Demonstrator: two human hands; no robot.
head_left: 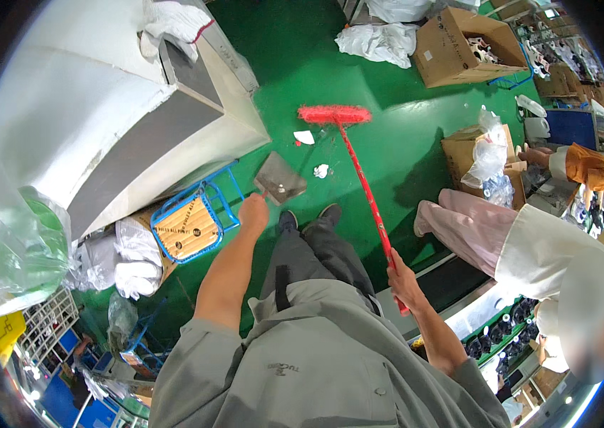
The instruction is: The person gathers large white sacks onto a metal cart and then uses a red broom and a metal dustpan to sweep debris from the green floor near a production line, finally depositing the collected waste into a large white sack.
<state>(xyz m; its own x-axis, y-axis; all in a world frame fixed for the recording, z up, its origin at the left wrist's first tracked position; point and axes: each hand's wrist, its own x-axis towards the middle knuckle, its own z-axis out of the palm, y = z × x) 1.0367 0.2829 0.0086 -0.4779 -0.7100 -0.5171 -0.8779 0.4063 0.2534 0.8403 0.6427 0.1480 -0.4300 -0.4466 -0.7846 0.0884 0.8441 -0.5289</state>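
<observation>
My right hand point(403, 274) grips the long red handle of a red-bristled broom point(335, 114), whose head rests on the green floor ahead of me. In my left hand point(253, 212) is a grey metal dustpan point(280, 178), tilted just above the floor in front of my shoes. Small white paper scraps point(305, 137) and another scrap point(321, 170) lie on the floor between the dustpan and the broom head.
A stool with a blue frame and wooden seat point(189, 228) stands left of my legs beside a large white machine point(102, 107). A seated person in white and pink point(530, 257) works at my right. Cardboard boxes point(462, 46) and plastic bags point(380, 39) lie ahead.
</observation>
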